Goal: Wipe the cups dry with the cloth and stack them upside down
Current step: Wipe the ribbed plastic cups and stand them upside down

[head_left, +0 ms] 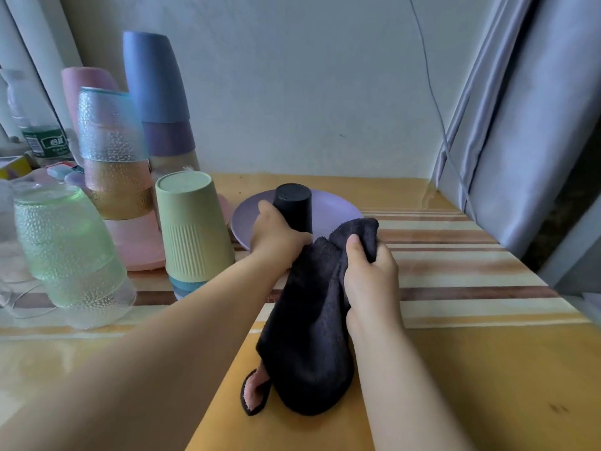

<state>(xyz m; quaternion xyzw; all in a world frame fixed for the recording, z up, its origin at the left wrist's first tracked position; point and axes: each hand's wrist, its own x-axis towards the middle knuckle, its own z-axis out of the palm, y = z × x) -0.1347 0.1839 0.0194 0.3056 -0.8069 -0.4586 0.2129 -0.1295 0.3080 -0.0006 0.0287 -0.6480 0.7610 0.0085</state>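
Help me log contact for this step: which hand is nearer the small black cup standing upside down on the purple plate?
Left. The left hand is wrapped around the small black cup on the purple plate; the right hand sits beside it, gripping the dark cloth.

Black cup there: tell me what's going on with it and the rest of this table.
A person grips the black cup upside down in the left hand, over the purple plate. The right hand holds a dark cloth bunched against the cup's lower end. Several stacks of inverted cups stand to the left, the nearest topped by a green ribbed cup and a green textured glass.
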